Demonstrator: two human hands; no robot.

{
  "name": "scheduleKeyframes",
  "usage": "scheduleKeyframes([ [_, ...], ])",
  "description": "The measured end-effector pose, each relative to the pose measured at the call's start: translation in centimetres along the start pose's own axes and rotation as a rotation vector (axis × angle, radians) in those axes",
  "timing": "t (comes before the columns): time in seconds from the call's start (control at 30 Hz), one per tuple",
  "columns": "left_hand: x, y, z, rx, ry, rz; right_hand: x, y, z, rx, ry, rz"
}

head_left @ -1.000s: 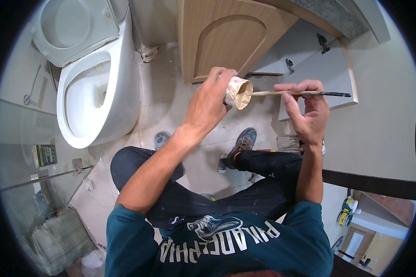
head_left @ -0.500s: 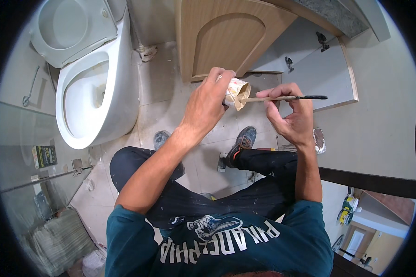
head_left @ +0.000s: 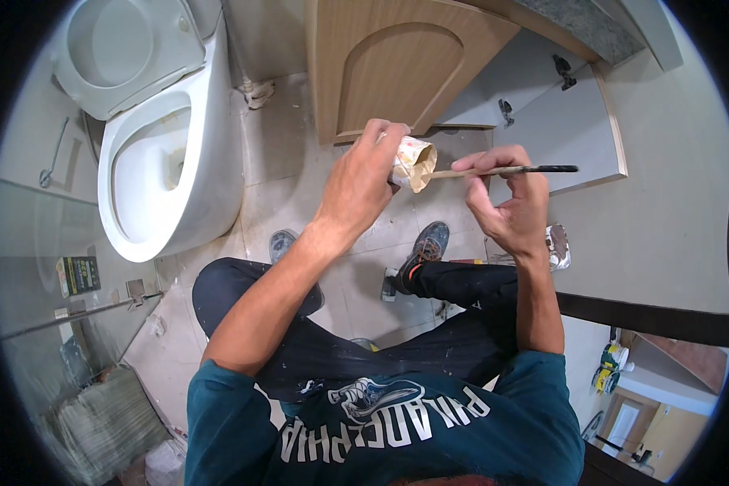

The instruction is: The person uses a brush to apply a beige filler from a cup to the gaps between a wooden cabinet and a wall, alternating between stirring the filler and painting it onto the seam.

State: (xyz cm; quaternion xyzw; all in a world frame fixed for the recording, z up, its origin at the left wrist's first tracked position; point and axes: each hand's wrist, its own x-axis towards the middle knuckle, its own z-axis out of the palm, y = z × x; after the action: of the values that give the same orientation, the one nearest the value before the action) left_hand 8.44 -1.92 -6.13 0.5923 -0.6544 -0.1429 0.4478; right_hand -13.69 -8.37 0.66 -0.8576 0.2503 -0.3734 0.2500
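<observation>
A paper cup (head_left: pixel 414 161), pale with a printed pattern and a smeared, tan-coloured inside, is tilted with its mouth toward the right. Wrapped round its left side is my left hand (head_left: pixel 356 178), closed on it. My right hand (head_left: pixel 510 198) pinches a slender brush (head_left: pixel 502 171) with a black handle end between thumb and fingers. The brush lies almost level, and its left tip is at the cup's mouth; the cup's rim partly hides that tip, so I cannot tell how far inside it is.
Ahead stands an open wooden cabinet door (head_left: pixel 397 73), with a second open door (head_left: pixel 575 134) to its right. A white toilet (head_left: pixel 211 186) with its lid raised is at the left. Below the right hand, a foil-like tray (head_left: pixel 559 247) lies near my shoe (head_left: pixel 431 243).
The brush has shifted slightly to the right, drawing its tip back toward the cup's mouth. The cup has moved a touch left; both hands keep their hold.
</observation>
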Motion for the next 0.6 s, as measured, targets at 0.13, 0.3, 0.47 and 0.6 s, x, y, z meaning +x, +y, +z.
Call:
scheduleKeyframes([
  [0.13, 0.01, 0.06, -0.06, 0.009, 0.012, 0.008, 0.26, -0.31, -0.03, -0.009, 0.03, 0.004],
  [0.3, 0.0, 0.14, 0.13, 0.028, 0.002, 0.001, -0.03, 0.15, 0.61, 0.038, 0.07, -0.004],
  [0.47, 0.03, 0.15, -0.08, 0.073, 0.034, 0.053, -0.03, -0.2, 0.67, 0.053, 0.004, 0.034],
  [0.6, 0.26, 0.22, -0.05, 0.084, 0.051, 0.099, -0.1, -0.23, 0.81, 0.16, 0.113, 0.123],
])
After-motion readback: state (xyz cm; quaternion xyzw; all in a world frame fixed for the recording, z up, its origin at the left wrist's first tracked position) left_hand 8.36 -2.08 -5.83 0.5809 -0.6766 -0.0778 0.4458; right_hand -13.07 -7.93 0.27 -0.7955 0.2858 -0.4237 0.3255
